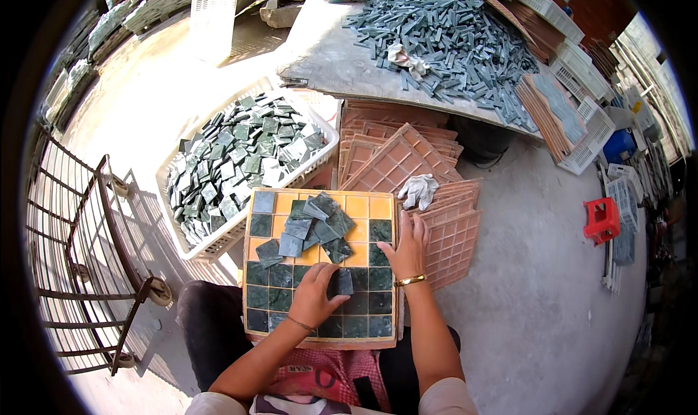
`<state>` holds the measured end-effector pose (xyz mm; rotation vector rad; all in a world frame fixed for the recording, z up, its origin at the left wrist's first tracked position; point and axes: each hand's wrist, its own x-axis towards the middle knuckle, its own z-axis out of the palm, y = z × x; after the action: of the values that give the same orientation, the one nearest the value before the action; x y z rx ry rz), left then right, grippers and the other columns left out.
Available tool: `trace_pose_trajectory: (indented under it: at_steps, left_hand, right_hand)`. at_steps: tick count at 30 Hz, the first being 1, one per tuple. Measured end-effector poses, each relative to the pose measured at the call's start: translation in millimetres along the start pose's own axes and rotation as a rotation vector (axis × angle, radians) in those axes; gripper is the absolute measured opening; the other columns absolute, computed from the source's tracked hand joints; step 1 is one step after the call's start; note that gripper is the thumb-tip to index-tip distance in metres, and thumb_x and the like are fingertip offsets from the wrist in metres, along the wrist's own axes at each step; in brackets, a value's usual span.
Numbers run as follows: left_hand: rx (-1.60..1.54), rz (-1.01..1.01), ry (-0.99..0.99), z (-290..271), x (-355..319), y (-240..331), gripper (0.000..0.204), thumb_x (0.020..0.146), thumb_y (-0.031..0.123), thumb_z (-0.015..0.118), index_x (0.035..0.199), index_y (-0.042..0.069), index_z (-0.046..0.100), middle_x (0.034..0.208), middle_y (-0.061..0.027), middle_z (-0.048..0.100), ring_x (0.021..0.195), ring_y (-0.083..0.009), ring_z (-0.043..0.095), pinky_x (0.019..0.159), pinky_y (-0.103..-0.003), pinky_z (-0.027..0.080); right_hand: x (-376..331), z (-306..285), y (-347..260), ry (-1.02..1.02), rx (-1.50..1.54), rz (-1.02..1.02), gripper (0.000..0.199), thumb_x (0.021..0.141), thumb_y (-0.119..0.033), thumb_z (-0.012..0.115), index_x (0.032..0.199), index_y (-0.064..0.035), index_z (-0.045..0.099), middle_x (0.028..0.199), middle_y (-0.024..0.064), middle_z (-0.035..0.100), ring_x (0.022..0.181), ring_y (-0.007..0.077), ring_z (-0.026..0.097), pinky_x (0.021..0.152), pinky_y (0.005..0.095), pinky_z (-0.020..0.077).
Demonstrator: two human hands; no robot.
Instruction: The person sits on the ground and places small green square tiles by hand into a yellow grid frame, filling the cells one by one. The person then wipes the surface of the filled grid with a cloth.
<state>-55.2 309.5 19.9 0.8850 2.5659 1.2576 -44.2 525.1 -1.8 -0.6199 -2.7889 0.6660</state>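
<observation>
The left hand (314, 298) pinches a dark green tile (344, 281) over the gridded orange tray (358, 205) on the lap; the right hand (407, 249) lies open, steadying the tray's edge. Loose tiles (313, 226) sit heaped on its empty cells, and beside it a white crate (218, 246) brims with green tiles

Glossy green stone tiles (342, 280) fill a matt orange plastic grid tray (358, 206).
</observation>
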Motion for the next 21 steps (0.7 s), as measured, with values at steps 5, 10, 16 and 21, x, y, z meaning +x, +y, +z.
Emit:
trace_pose_trajectory:
  at_steps: [5, 10, 16, 21]
  left_hand:
    - [0.007, 0.017, 0.089, 9, 4, 3, 0.059, 0.06, 0.013, 0.074, 0.11, 0.001, 0.046, 0.105, -0.0186, 0.05, 0.098, -0.0349, 0.049, 0.085, -0.038, 0.041]
    - [-0.007, 0.028, 0.067, 14, 0, -2, 0.058, 0.061, 0.014, 0.074, 0.11, 0.002, 0.047, 0.104, -0.0178, 0.051, 0.098, -0.034, 0.049, 0.086, -0.037, 0.041]
    - [0.177, -0.001, 0.056, -7, 4, -24, 0.056, 0.059, 0.018, 0.075, 0.107, 0.004, 0.049, 0.103, -0.0125, 0.053, 0.095, -0.031, 0.05, 0.083, -0.036, 0.042]
    - [0.246, 0.107, -0.031, -42, 9, -41, 0.057, 0.058, 0.017, 0.075, 0.107, 0.004, 0.049, 0.103, -0.0122, 0.052, 0.094, -0.0298, 0.049, 0.083, -0.036, 0.042]
  right_hand:
    - [-23, -19, -28, -0.461, 0.776, 0.004, 0.051, 0.069, -0.021, 0.071, 0.109, -0.0011, 0.047, 0.092, 0.0137, 0.058, 0.078, 0.0249, 0.059, 0.067, 0.0332, 0.0479]
    - [-24, -23, -36, -0.747, 0.507, -0.104, 0.04, 0.072, -0.021, 0.069, 0.101, -0.0004, 0.052, 0.077, 0.0112, 0.061, 0.071, 0.0206, 0.061, 0.065, 0.0296, 0.048]
    - [3, -3, -36, -0.197, 0.306, -0.207, 0.036, 0.072, -0.023, 0.068, 0.098, -0.0017, 0.057, 0.09, 0.013, 0.06, 0.073, 0.0232, 0.06, 0.067, 0.0304, 0.0475]
    - [29, 26, -64, -0.19, 0.075, -0.25, 0.056, 0.068, -0.029, 0.07, 0.114, -0.0058, 0.046, 0.101, 0.0148, 0.055, 0.095, 0.0314, 0.053, 0.078, 0.0385, 0.0453]
